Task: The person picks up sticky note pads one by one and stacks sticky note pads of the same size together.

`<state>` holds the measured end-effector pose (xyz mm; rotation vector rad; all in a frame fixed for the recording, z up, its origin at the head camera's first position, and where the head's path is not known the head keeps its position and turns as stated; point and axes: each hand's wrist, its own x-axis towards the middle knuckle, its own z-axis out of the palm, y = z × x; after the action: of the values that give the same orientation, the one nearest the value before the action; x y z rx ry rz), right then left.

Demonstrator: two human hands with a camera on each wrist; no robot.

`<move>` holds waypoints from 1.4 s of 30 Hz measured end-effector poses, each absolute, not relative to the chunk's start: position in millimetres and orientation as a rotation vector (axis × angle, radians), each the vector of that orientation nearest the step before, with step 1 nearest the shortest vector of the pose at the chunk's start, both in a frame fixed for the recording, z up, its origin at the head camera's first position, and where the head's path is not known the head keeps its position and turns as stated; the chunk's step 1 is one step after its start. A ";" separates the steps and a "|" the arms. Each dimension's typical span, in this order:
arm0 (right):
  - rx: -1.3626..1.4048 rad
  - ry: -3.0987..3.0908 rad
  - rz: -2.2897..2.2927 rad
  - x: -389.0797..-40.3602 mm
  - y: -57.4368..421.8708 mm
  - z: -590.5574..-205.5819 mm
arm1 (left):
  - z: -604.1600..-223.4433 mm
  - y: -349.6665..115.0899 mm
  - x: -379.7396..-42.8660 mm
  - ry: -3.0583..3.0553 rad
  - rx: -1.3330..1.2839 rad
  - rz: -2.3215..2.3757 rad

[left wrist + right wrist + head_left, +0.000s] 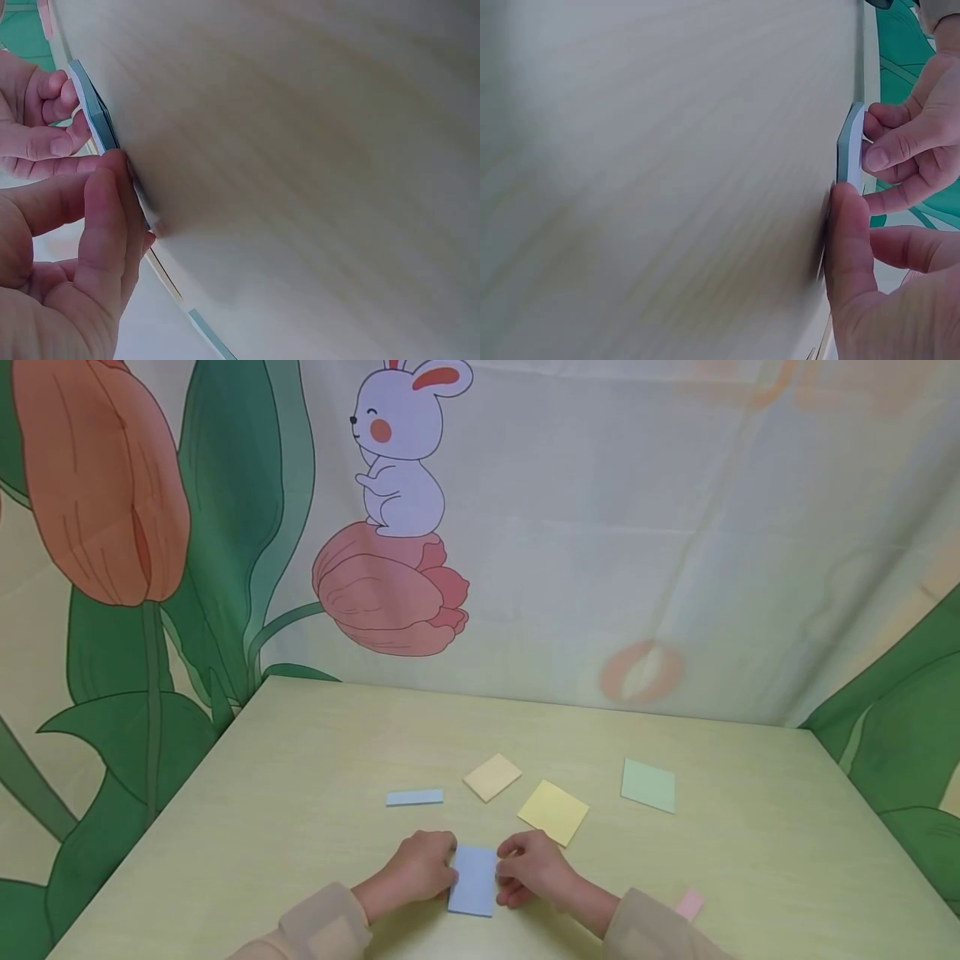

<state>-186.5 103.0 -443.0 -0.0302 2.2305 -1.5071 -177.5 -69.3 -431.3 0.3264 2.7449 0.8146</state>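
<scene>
A light blue sticky note pad (473, 881) stands between the two hands near the front of the table. My left hand (427, 867) holds its left edge with bent fingers, the thumb near the pad's face. On the opposite edge, my right hand (536, 870) has its curled fingertips and thumb. Seen edge-on in the left wrist view, the pad (94, 109) shows layers slightly parted along its side. The right wrist view has the pad (850, 146) close over the tabletop, fingertips of both hands at its edges.
Beyond the hands lie a narrow blue strip pad (415, 797), a pale orange pad (492, 777), a yellow pad (554, 812) and a green one (648, 785). A small pink pad (690, 904) is partly behind the right sleeve. A printed curtain (562, 527) hangs at the table's back edge.
</scene>
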 end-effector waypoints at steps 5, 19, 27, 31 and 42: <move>-0.025 2.210 -1.520 -186.4 102.6 -442.8 | -433.4 -67.7 -179.4 2.716 0.311 0.811; -0.018 2.178 -1.530 -185.0 101.9 -442.6 | -430.6 -69.1 -176.0 2.720 0.350 0.823; -0.002 2.186 -1.486 -182.3 101.5 -441.5 | -428.8 -68.0 -174.9 2.674 0.338 0.852; 0.000 2.226 -1.430 -180.5 99.9 -441.6 | -430.3 -66.0 -176.6 2.668 0.339 0.816; -0.035 2.223 -1.426 -176.9 102.2 -438.8 | -430.1 -66.3 -177.7 2.693 0.350 0.770</move>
<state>-176.9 102.2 -438.8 -0.0353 2.2226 -1.4256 -177.7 -66.3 -430.1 0.3503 2.6925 0.7699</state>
